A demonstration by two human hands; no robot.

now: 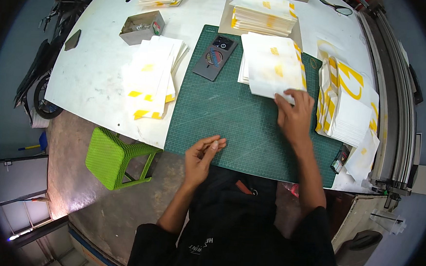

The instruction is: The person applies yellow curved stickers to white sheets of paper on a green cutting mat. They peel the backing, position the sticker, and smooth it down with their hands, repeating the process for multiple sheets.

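Note:
A small pile of flat white paper bags (pixel 271 63) with yellow print lies on the upper part of the green cutting mat (pixel 224 114). My right hand (pixel 296 113) is at the pile's near edge, thumb and fingers pinching the top paper bag there. Over the near part of the mat, my left hand (pixel 202 156) hovers with its fingers curled toward the thumb. Nothing shows between them. A grey phone (pixel 215 58) lies on the mat, left of the bags.
Taller piles of bags stand at the far side (pixel 264 14) and the right (pixel 344 102). Loose white bags (pixel 150 75) fan out on the left, near a grey box (pixel 142 27). A green stool (pixel 106 158) stands by the table's front edge. Metal rails (pixel 396 95) run along the right.

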